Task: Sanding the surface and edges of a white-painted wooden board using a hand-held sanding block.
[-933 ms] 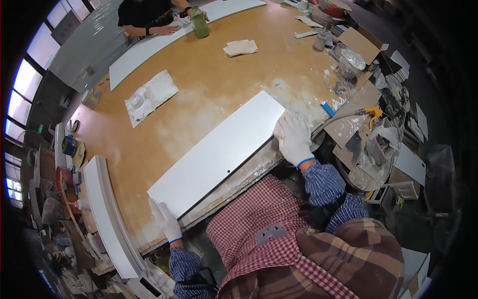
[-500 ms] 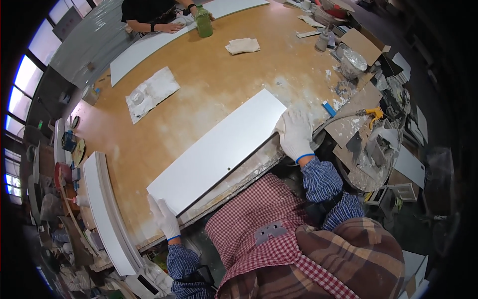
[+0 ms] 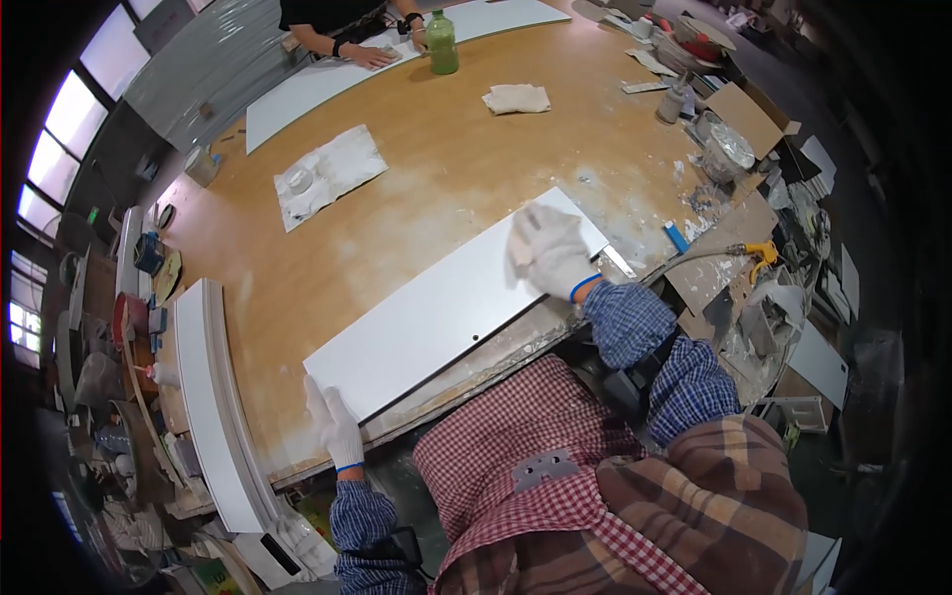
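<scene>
A long white panel [image 3: 426, 312] with a small dark hole near its front edge lies at a slant on the tan worktable [image 3: 416, 218], along the near edge. My left hand [image 3: 334, 428], in a white glove, rests against the panel's left end with its fingers stretched out. On the right part of the panel's face lies my gloved right hand [image 3: 555, 250]. Its fingers are smeared by motion, and a pale pinkish patch shows at their left side; I cannot tell whether it is something held. A narrow pale strip [image 3: 619, 261] sits beside the panel's right end.
Stacked white panels [image 3: 210, 397] stand at the left. Across the table a co-worker's hand [image 3: 372, 57] rests on another white panel [image 3: 297, 99], near a green bottle [image 3: 442, 45]. Folded cloths [image 3: 518, 98], a yellow air gun [image 3: 762, 256] and scraps surround the work.
My right hand has moved from the panel's right end leftward onto its face. My left hand stays at the left end. The whole view has shifted slightly.
</scene>
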The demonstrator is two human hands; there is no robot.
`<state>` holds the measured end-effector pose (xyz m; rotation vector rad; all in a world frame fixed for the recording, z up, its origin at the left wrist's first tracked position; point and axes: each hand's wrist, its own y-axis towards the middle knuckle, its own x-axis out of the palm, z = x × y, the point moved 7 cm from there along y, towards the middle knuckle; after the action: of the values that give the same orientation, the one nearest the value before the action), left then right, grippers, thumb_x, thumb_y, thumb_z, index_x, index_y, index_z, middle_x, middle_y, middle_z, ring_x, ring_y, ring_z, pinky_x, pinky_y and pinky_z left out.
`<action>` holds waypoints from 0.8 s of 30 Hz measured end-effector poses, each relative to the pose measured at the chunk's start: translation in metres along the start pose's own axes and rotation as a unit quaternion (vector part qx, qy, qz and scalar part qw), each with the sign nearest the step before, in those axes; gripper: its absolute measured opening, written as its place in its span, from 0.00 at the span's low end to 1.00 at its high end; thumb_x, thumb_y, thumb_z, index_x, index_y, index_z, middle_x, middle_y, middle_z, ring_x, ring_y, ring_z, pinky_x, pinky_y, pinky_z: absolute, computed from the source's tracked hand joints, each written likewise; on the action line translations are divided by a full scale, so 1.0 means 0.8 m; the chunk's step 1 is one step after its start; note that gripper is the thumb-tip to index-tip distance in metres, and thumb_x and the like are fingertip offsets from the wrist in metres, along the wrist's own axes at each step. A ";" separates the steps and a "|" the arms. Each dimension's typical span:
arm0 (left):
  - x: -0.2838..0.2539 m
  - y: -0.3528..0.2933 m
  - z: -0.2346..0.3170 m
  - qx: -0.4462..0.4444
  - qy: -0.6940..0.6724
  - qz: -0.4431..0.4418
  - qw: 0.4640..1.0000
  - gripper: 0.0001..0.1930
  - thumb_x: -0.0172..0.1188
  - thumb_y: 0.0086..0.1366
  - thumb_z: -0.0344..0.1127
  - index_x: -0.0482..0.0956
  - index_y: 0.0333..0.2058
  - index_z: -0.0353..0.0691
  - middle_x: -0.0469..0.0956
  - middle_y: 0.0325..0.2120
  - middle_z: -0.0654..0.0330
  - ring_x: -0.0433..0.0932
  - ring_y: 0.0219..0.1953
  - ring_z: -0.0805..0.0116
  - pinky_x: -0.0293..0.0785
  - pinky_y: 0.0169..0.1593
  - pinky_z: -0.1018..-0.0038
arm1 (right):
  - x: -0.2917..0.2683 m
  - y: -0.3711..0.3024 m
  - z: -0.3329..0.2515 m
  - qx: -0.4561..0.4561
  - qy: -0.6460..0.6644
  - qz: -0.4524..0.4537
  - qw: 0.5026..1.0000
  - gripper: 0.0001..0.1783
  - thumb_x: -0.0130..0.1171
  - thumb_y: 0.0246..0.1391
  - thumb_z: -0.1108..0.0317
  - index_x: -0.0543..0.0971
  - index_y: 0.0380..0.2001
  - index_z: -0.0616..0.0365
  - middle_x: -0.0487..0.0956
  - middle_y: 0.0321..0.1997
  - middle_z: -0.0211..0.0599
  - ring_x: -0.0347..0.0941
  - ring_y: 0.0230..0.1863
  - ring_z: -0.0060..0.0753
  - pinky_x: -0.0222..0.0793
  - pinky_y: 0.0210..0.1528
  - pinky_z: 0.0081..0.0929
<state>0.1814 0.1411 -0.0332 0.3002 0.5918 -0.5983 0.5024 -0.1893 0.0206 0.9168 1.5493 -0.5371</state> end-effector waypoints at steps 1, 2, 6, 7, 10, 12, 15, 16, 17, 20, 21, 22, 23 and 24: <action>0.001 0.001 0.003 0.009 0.007 0.005 1.000 0.29 0.47 0.79 0.41 0.61 0.71 0.28 0.66 0.68 0.43 0.67 0.69 0.51 0.60 0.70 0.66 | 0.020 0.005 0.016 -0.007 -0.001 -0.003 1.000 0.42 0.72 0.44 0.50 0.71 0.58 0.63 0.71 0.61 0.49 0.64 0.67 0.52 0.56 0.70 0.52; 0.004 0.003 0.003 0.003 0.006 0.009 1.000 0.29 0.47 0.79 0.41 0.61 0.71 0.28 0.66 0.68 0.43 0.67 0.69 0.51 0.60 0.70 0.66 | 0.030 0.008 0.032 -0.004 -0.075 0.064 0.995 0.43 0.72 0.44 0.48 0.71 0.58 0.63 0.71 0.61 0.49 0.62 0.69 0.52 0.53 0.72 0.51; -0.001 -0.001 -0.003 0.009 0.022 0.026 0.999 0.28 0.48 0.78 0.40 0.62 0.70 0.30 0.72 0.59 0.44 0.72 0.60 0.52 0.65 0.65 0.64 | 0.046 0.018 -0.110 -0.098 0.001 -0.025 0.995 0.41 0.69 0.48 0.44 0.74 0.61 0.57 0.69 0.69 0.50 0.56 0.76 0.52 0.42 0.79 0.50; 0.000 -0.002 -0.004 0.016 0.016 0.028 0.999 0.28 0.48 0.78 0.40 0.63 0.70 0.30 0.72 0.57 0.44 0.73 0.58 0.52 0.66 0.64 0.64 | 0.063 0.013 -0.159 -0.159 0.051 0.004 0.986 0.40 0.68 0.48 0.45 0.75 0.61 0.55 0.69 0.70 0.49 0.56 0.76 0.51 0.42 0.80 0.50; 0.004 0.001 -0.020 0.030 0.024 0.047 0.998 0.28 0.48 0.78 0.40 0.63 0.70 0.30 0.72 0.57 0.45 0.72 0.58 0.53 0.66 0.63 0.66 | 0.089 -0.009 -0.311 -0.303 0.132 0.039 0.943 0.38 0.66 0.48 0.51 0.76 0.62 0.56 0.70 0.72 0.47 0.59 0.76 0.51 0.43 0.80 0.51; 0.010 0.002 -0.014 0.004 -0.025 0.034 0.999 0.28 0.48 0.77 0.42 0.64 0.69 0.30 0.73 0.57 0.44 0.71 0.57 0.50 0.65 0.65 0.62 | 0.099 -0.026 -0.358 -0.343 0.144 0.049 0.927 0.37 0.65 0.49 0.54 0.75 0.62 0.56 0.69 0.72 0.48 0.59 0.76 0.51 0.43 0.80 0.51; -0.004 0.003 -0.018 0.020 0.037 0.039 0.998 0.30 0.51 0.75 0.45 0.66 0.68 0.30 0.73 0.56 0.41 0.71 0.55 0.45 0.63 0.65 0.57 | 0.074 -0.041 -0.353 -0.379 0.253 0.013 0.890 0.32 0.60 0.47 0.66 0.77 0.59 0.57 0.74 0.67 0.49 0.64 0.73 0.49 0.48 0.80 0.47; -0.012 0.001 -0.013 0.005 0.037 0.050 0.998 0.30 0.51 0.75 0.45 0.66 0.68 0.30 0.73 0.56 0.41 0.71 0.55 0.45 0.63 0.65 0.57 | 0.057 -0.041 -0.319 -0.381 0.258 0.004 0.888 0.30 0.60 0.46 0.69 0.78 0.57 0.58 0.75 0.65 0.49 0.66 0.71 0.49 0.50 0.79 0.46; -0.010 0.000 0.008 0.006 0.051 0.012 0.999 0.33 0.55 0.73 0.49 0.65 0.68 0.30 0.72 0.58 0.40 0.69 0.58 0.42 0.62 0.67 0.55 | 0.038 -0.033 -0.268 -0.347 0.250 0.033 0.903 0.26 0.61 0.44 0.71 0.79 0.51 0.59 0.78 0.59 0.47 0.69 0.66 0.50 0.56 0.76 0.46; -0.041 -0.028 -0.020 0.046 0.141 -0.016 0.989 0.41 0.62 0.68 0.55 0.63 0.69 0.30 0.69 0.63 0.38 0.63 0.66 0.37 0.56 0.71 0.52 | 0.029 -0.003 -0.133 -0.211 0.094 0.040 0.972 0.28 0.64 0.42 0.67 0.78 0.51 0.57 0.78 0.53 0.46 0.71 0.59 0.52 0.63 0.66 0.45; -0.036 -0.038 -0.021 0.116 0.205 -0.046 0.971 0.45 0.65 0.64 0.57 0.61 0.69 0.31 0.67 0.65 0.37 0.58 0.70 0.35 0.53 0.73 0.51 | 0.032 -0.001 -0.077 -0.175 0.027 0.050 0.983 0.32 0.67 0.43 0.64 0.76 0.55 0.57 0.76 0.57 0.48 0.69 0.61 0.53 0.60 0.67 0.47; -0.036 -0.043 -0.021 0.136 0.216 -0.040 0.966 0.50 0.71 0.58 0.56 0.59 0.71 0.37 0.66 0.65 0.37 0.59 0.67 0.28 0.59 0.71 0.49 | 0.034 -0.004 -0.047 -0.166 -0.080 0.061 0.981 0.37 0.68 0.46 0.60 0.73 0.60 0.58 0.72 0.63 0.50 0.64 0.68 0.52 0.53 0.73 0.49; -0.033 -0.038 -0.015 0.129 0.210 -0.035 0.969 0.50 0.71 0.58 0.56 0.59 0.71 0.37 0.66 0.65 0.37 0.59 0.67 0.28 0.59 0.71 0.49 | 0.048 -0.005 -0.050 -0.176 -0.086 0.059 0.979 0.37 0.68 0.46 0.60 0.73 0.60 0.58 0.72 0.63 0.50 0.64 0.68 0.52 0.53 0.73 0.49; -0.026 -0.034 -0.012 0.110 0.204 -0.061 0.971 0.51 0.74 0.55 0.54 0.59 0.71 0.36 0.65 0.66 0.38 0.58 0.68 0.28 0.59 0.71 0.50 | 0.060 -0.005 -0.056 -0.175 -0.108 0.091 0.974 0.38 0.68 0.47 0.58 0.72 0.62 0.58 0.70 0.66 0.50 0.61 0.71 0.51 0.49 0.76 0.49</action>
<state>0.1466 0.1327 -0.0305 0.6079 0.9473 -0.7279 0.4722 -0.1450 -0.0175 0.6943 1.2941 -0.2136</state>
